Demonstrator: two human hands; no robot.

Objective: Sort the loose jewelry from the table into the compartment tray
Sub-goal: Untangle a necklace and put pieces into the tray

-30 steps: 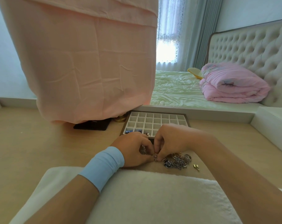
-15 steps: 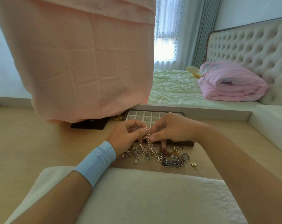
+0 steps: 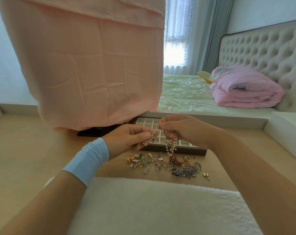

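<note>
Loose jewelry [image 3: 160,164]: a heap of gold and silver rings, flower charms and chain lying on the worktop, just in front of the tray. A pale pink cloth [image 3: 93,65] hangs over the far left of the light wooden worktop [image 3: 25,150]. A white fleecy pad [image 3: 160,209] covers the near edge. The white compartment tray with a dark wooden wall [image 3: 186,150] stands beyond the heap, most of its visible cells bare. The left hand [image 3: 127,141], in a light blue wrist sleeve [image 3: 88,161], and the right hand [image 3: 181,129] are raised over the tray's near side. The fingers [image 3: 162,126] of both hands pinch a strand of small pearl-like beads [image 3: 171,145], whose bunched end hangs down in front of the tray wall, close above the heap. A small gold charm [image 3: 206,175] lies apart at the right.

Change: one second earlier both hands were down in the heap; the strand has since been drawn up and out. One piece is thus separated and ready for a cell, while nearly all the rest remains unsorted. No brand, label or writing is legible.
</note>
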